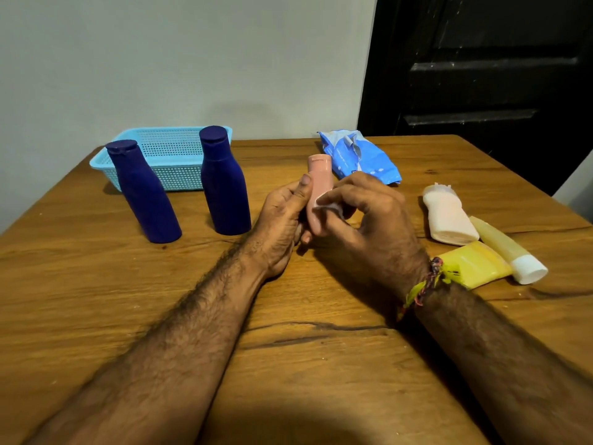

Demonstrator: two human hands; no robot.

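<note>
The left hand (282, 220) grips a pink bottle (317, 187) upright above the counter (96, 300), fingers curled round it, while the right hand (372, 220) pinches a white wipe (327, 205) against its side.

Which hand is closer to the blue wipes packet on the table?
Right. The right hand, pinching a white wipe against the pink bottle, sits just in front of the blue wipes packet; the left hand grips that bottle farther to the left.
</note>
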